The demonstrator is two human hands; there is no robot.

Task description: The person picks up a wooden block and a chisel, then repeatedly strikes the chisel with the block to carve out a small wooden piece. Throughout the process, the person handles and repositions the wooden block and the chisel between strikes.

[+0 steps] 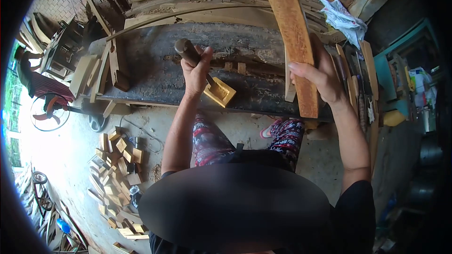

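Note:
My left hand (pixel 197 70) is closed around the dark handle of a chisel (pixel 187 49). Its shaft slants down to a small yellow wood block (pixel 223 95), which has a recess cut in its top and sits near the front edge of the bench (pixel 155 73). My right hand (pixel 320 75) grips a long, slightly curved wooden piece (pixel 289 16), thumb across its front face and fingers behind. That piece is raised over the right part of the bench, its lower end nearest me. A narrower wood strip (pixel 289 89) shows just left of it.
Wood offcuts (pixel 113 68) stand at the bench's left end. Long boards (pixel 197 0) lie along the brick wall. Many cut blocks (pixel 120 169) are heaped on the floor at left, near a fan (pixel 50 112). Tools and strips (pixel 361 94) line the right end, below a plastic bag (pixel 343 19).

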